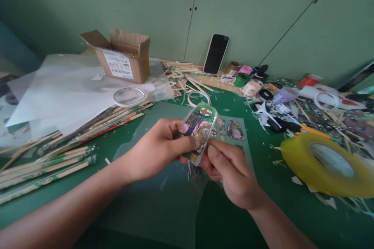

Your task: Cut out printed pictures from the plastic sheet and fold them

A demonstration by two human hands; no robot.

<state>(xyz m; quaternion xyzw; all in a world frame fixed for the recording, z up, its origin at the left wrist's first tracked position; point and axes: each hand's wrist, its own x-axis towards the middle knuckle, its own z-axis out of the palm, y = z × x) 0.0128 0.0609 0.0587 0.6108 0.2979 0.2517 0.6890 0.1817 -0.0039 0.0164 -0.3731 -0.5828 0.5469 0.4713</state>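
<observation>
A small flat piece with a colourful printed pattern and a rounded top [201, 118] is held up at the middle, with a clear film round its edge. My left hand [160, 146] grips it from the left, thumb across its front and fingers behind. At its lower right edge, my right hand [229, 169] pinches the film between thumb and bent fingers. Behind the hands, a translucent sheet [160, 202] lies on the green mat, and a patterned cutout [235, 129] shows to the right of the held piece.
An open cardboard box [124, 56] stands at the back left, near bundled wooden sticks [52, 163]. A phone [216, 54] leans against the green wall. Small jars [251, 87], scraps and a large yellow tape roll [324, 165] lie at the right.
</observation>
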